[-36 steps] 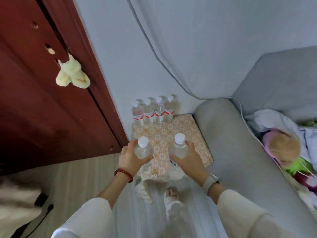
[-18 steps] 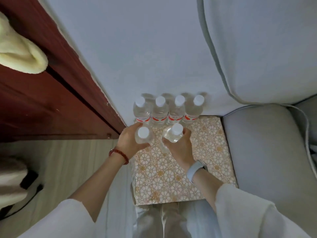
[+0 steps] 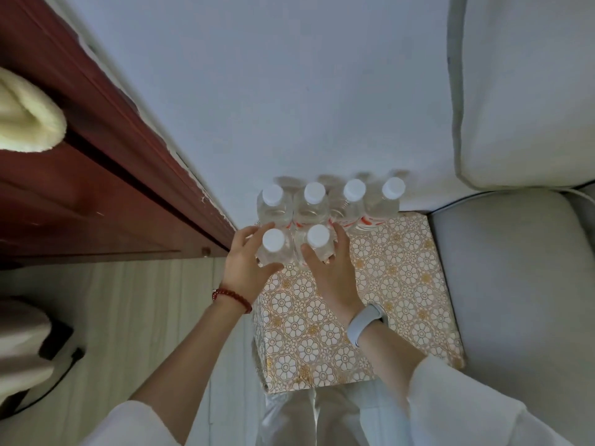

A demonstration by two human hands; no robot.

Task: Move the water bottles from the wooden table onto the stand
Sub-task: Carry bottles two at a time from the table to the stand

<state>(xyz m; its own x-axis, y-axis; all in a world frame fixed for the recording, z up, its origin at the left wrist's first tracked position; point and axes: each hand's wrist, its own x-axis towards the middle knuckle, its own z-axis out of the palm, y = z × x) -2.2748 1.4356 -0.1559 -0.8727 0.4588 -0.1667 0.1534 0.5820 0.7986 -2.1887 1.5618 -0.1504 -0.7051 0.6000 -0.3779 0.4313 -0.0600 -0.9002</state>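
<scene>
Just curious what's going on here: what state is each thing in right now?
Left hand: grips the left front bottle, upright, capped.
Right hand: grips the right front bottle, upright, capped.
Back row: four bottles, upright, capped, by the wall.
Stand: covered by a patterned cloth.

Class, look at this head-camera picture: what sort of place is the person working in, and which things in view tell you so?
Probably a room in a home, perhaps a living room. A grey upholstered sofa arm stands beside a small stand covered in gold floral-patterned cloth, a dark red wooden door is at the left, and the floor is pale wood-look planks.
</scene>
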